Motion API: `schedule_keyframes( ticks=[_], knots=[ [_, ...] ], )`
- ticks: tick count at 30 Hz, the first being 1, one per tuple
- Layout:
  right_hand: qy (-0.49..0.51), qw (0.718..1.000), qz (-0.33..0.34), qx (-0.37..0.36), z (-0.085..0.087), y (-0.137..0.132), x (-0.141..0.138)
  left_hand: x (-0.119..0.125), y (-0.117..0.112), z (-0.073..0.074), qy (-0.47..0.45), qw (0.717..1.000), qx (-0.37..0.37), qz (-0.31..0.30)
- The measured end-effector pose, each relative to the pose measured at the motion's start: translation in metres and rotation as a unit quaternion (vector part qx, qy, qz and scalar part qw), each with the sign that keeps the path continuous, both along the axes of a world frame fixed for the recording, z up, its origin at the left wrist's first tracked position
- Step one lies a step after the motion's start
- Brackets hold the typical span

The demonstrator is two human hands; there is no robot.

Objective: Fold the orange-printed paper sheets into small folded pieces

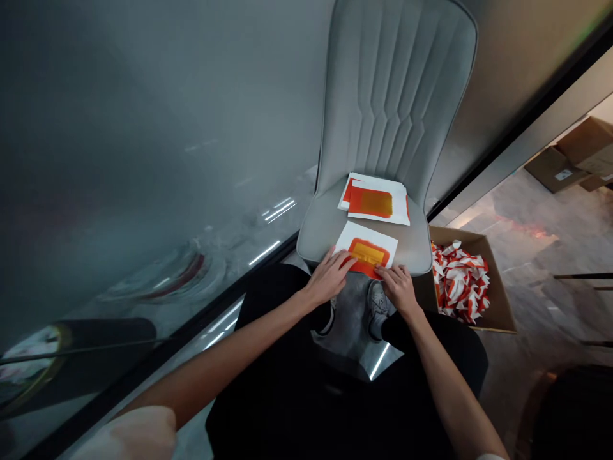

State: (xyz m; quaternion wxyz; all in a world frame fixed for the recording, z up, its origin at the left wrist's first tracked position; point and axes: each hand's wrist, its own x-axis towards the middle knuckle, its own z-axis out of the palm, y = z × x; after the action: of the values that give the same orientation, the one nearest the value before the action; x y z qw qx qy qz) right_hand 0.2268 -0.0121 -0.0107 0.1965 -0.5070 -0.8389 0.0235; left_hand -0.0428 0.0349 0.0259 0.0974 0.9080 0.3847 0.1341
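Observation:
A white sheet with an orange-red printed rectangle [368, 251] lies at the front edge of a grey padded chair seat [320, 233]. My left hand [329, 276] rests on the sheet's near left corner, fingers stretched flat on it. At the sheet's near right edge, my right hand [398, 287] has its fingertips pinched together on the paper. A small stack of similar sheets [376, 199] lies farther back on the seat, near the backrest.
A cardboard box [498, 300] full of red-and-white paper scraps [458, 281] stands on the floor right of the chair. More cardboard boxes [569, 163] sit at the far right. A glass wall runs along the left. My legs and shoes are below the seat.

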Motion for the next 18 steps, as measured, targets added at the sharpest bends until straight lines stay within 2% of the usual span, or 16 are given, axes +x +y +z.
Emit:
schedule_keyframes(
  ticks=[4,8,14,18],
  knots=[
    [-0.002,1.0,0.01,0.003,0.005,-0.012,-0.015,0.006,0.011,0.001,-0.011,0.999,0.026,-0.038],
    [0.01,1.0,0.007,0.002,0.006,-0.02,-0.026,0.014,0.02,-0.007,-0.007,0.997,0.011,-0.082],
    [0.05,0.998,0.006,0.043,-0.001,-0.014,-0.029,0.013,0.022,-0.019,-0.025,0.997,0.026,-0.071],
    [0.094,0.991,0.016,0.092,0.0,-0.011,-0.024,0.006,0.027,-0.022,-0.045,0.992,0.078,-0.085]
  ],
)
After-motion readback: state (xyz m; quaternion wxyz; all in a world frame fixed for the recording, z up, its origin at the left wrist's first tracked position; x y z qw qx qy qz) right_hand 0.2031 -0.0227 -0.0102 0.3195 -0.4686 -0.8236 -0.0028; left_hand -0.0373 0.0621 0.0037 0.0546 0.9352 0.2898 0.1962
